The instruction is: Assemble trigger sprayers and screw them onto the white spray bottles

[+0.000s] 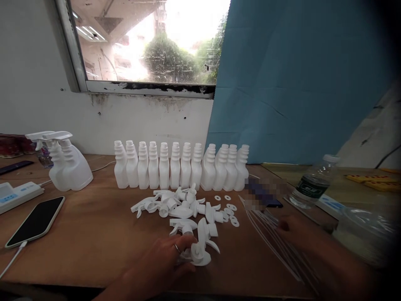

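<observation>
My left hand (171, 261) is closed around a white spray trigger head (199, 254) near the table's front edge. Just beyond it lies a loose pile of several more trigger heads (169, 202). My right hand (293, 230) is over a bundle of thin, pale plastic tubes (272, 240), its fingers pinched together at them; how many they grip cannot be made out. Between the pile and the tubes lie several flat white washers (234, 220). Behind the pile, a row of open-topped white spray bottles (164, 167) stands upright.
Two white bottles with trigger heads fitted (70, 167) stand at the left. Closer in are a charging phone (36, 221) and a power strip (21, 195). On the right are a dark phone (266, 196), a water bottle (313, 184) and a clear plastic container (365, 234).
</observation>
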Demonstrator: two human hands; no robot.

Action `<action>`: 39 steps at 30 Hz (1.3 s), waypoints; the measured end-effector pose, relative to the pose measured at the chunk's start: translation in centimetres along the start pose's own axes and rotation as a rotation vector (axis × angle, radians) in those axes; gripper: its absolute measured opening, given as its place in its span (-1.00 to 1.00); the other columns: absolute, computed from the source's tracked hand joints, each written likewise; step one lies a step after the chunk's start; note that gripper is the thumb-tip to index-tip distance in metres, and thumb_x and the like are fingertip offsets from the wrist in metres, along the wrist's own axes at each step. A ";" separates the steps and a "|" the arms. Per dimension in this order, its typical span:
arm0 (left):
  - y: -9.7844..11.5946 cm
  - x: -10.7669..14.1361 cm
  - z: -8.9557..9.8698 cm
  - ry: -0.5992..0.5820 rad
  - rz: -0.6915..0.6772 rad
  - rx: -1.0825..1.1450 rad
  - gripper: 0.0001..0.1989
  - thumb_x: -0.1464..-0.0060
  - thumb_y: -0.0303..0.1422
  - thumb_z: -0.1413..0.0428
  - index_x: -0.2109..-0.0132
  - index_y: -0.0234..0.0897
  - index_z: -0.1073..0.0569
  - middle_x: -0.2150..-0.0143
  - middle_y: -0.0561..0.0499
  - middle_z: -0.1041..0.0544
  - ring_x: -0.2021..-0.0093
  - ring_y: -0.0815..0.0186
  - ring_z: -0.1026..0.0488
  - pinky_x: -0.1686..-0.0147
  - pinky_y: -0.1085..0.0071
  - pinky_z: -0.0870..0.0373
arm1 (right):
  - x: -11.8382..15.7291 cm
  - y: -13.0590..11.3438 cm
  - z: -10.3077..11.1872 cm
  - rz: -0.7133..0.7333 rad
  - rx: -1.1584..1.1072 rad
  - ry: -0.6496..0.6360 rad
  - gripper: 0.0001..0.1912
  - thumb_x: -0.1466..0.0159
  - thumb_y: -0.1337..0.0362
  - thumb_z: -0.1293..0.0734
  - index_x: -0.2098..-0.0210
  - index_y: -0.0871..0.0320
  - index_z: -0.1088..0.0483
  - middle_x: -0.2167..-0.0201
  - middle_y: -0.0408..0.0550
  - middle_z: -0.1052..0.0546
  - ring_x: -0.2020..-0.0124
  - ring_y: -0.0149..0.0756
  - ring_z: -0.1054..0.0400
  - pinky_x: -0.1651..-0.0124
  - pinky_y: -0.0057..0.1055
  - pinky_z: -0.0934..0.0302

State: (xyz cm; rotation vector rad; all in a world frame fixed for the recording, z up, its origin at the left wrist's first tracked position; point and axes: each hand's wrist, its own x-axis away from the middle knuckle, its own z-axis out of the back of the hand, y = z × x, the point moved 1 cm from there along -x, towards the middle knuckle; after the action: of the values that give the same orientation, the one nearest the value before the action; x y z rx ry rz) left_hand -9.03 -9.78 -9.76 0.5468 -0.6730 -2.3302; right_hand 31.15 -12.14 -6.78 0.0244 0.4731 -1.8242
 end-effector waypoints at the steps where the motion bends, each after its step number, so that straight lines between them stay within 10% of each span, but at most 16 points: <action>1: 0.1 0.0 0.1 -0.002 0.007 0.005 -0.52 -0.08 -0.34 -0.26 -0.13 -0.05 -0.34 0.01 0.09 -0.56 0.11 0.26 -0.52 0.10 0.42 -0.41 | 0.3 0.0 0.5 0.008 -0.019 -0.056 -0.71 -0.05 0.44 -0.32 0.76 0.10 -0.31 0.71 -0.03 -0.43 0.63 -0.26 -0.32 0.46 -0.32 -0.03; 6: 0.6 -0.1 0.5 -0.025 0.014 0.038 -0.44 -0.07 -0.38 -0.28 -0.18 0.01 -0.31 -0.06 0.11 -0.53 0.05 0.26 -0.51 0.01 0.39 -0.40 | 2.4 -0.8 4.3 0.016 -0.150 -0.363 -0.70 -0.23 0.24 -0.20 0.61 0.08 -0.37 0.56 0.11 -0.51 0.50 -0.23 -0.38 0.33 -0.25 -0.16; 10: 0.3 -0.1 0.2 -0.034 -0.007 0.018 -0.41 -0.08 -0.38 -0.27 -0.22 0.04 -0.29 -0.03 0.08 -0.52 0.07 0.25 -0.51 0.06 0.38 -0.43 | 3.2 -3.7 6.0 0.045 -0.312 -0.233 -0.79 -0.20 0.10 -0.26 0.45 0.04 -0.44 0.48 0.07 -0.51 0.47 -0.24 -0.36 0.34 -0.27 -0.19; 13: -0.1 0.0 0.0 -0.020 0.001 0.021 -0.42 -0.09 -0.36 -0.26 -0.22 0.05 -0.29 -0.02 0.08 -0.52 0.08 0.25 -0.51 0.08 0.37 -0.43 | 3.2 -7.9 4.5 0.061 -0.678 -0.085 -0.71 -0.14 -0.03 -0.37 0.35 0.06 -0.48 0.30 0.04 -0.53 0.29 -0.15 -0.39 0.25 -0.28 -0.24; 22: -0.1 -0.1 0.1 -0.004 0.006 0.118 -0.50 -0.10 -0.35 -0.25 -0.18 -0.03 -0.36 0.03 0.07 -0.52 0.11 0.29 -0.48 0.07 0.39 -0.41 | 4.6 -19.6 -1.9 0.100 -1.861 -0.571 -0.84 -0.11 0.23 -0.41 0.43 0.17 -0.37 0.56 -0.23 -0.16 0.54 -0.46 0.00 0.47 -0.45 0.01; 28: -0.1 -0.2 0.0 0.000 -0.015 0.135 -0.52 -0.12 -0.34 -0.24 -0.18 -0.10 -0.38 0.07 0.02 -0.52 0.15 0.28 -0.48 0.06 0.36 -0.42 | 5.4 -22.1 -2.5 0.023 -2.025 -0.671 -0.52 -0.21 0.14 -0.30 0.62 0.12 0.08 0.70 -0.34 0.11 0.69 -0.55 0.27 0.65 -0.52 0.34; 39: 0.2 -0.3 0.2 0.006 -0.006 0.101 -0.60 -0.07 -0.35 -0.28 -0.06 -0.16 -0.42 0.06 0.02 -0.54 0.12 0.23 -0.50 0.09 0.36 -0.43 | 5.7 -23.2 -3.7 0.143 -2.013 -0.590 -0.49 -0.20 0.12 -0.32 0.63 0.11 0.08 0.73 -0.36 0.11 0.72 -0.60 0.29 0.69 -0.57 0.38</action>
State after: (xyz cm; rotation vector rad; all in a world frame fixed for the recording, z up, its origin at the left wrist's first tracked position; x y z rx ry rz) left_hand -8.82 -9.65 -9.47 0.6021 -0.7910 -2.3082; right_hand 7.12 -10.92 -4.59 -1.6775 1.5397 -0.4760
